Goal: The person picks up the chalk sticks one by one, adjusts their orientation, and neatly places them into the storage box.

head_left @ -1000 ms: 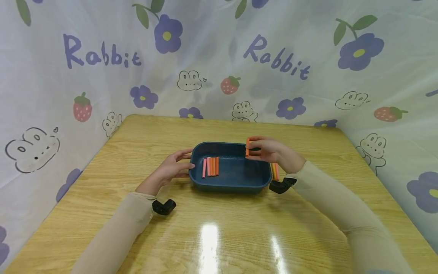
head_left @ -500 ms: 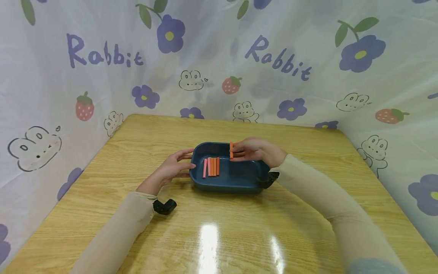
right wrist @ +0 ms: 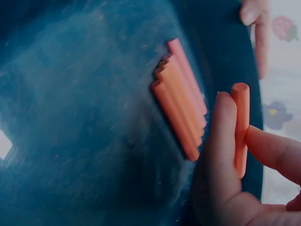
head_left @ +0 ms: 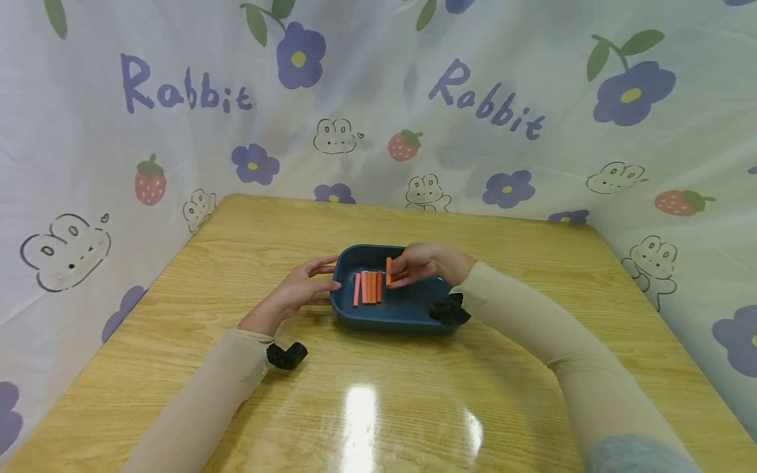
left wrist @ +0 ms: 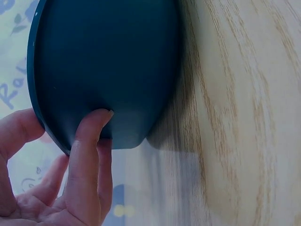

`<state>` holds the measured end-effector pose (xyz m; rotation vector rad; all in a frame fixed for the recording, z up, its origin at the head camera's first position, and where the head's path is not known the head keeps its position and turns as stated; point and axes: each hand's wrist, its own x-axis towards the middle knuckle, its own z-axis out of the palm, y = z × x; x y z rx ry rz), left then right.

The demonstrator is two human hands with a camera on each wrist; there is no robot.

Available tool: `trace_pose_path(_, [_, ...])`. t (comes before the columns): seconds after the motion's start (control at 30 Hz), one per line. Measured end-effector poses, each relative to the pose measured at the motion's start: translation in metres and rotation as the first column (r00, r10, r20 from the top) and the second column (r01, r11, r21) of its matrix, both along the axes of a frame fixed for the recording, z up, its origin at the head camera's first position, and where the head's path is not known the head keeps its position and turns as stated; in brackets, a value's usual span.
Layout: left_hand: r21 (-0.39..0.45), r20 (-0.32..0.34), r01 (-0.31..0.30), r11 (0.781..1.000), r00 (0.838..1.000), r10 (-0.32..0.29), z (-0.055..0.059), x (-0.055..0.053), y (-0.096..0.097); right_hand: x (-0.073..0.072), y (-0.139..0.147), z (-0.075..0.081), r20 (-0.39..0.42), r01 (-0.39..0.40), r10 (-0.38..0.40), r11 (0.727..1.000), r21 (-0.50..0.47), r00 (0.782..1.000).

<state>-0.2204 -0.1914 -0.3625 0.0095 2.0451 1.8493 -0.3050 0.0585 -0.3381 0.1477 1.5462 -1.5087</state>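
Note:
A dark blue plastic basin (head_left: 402, 323) stands on the table. My left hand (head_left: 298, 289) holds its left end, one finger pressed on the outer wall (left wrist: 108, 70) in the left wrist view. Pinched between thumb and finger of my right hand (head_left: 422, 263) is an orange chalk stick (right wrist: 241, 127). I see it over the basin, just right of a row of chalk sticks (right wrist: 181, 101). That row lies side by side on the basin floor near the left end, pink on the left through to deeper orange on the right. A pink stick (head_left: 357, 290) sits slightly apart.
The wooden table (head_left: 284, 230) surrounds the basin. A white curtain (head_left: 367, 66) with printed flowers and rabbits hangs behind and at both sides. Black wrist cameras (head_left: 287, 356) are worn on both wrists; the right one overlaps the basin's front right corner.
My right hand has moved left and slightly down with the orange chalk stick, from the basin's right part to beside the row. My left hand stays at the left end.

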Motion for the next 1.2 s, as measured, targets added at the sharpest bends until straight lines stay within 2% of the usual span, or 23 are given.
trace_pose_path(0.23, [0.0,0.006,0.0,1.0,1.0,0.0,0.003,0.0,0.0,-0.005,-0.008,-0.008,0.008,-0.091,0.091,0.983,0.156,0.996])
trace_pose_path(0.43, [0.003,0.005,0.004,1.0,1.0,-0.004,0.004,0.0,0.0,-0.004,-0.014,-0.013,0.02,-0.08,0.077,0.976,0.202,0.997])
trace_pose_path(0.67, [0.013,0.01,0.002,1.0,1.0,-0.002,0.005,-0.001,0.0,-0.004,-0.017,-0.013,0.035,-0.048,0.042,0.981,0.189,0.998])
trace_pose_path(1.2, [-0.004,0.005,-0.005,1.0,1.0,0.005,0.004,-0.002,0.0,-0.003,-0.007,0.001,-0.077,-0.144,0.157,0.978,0.154,0.985])
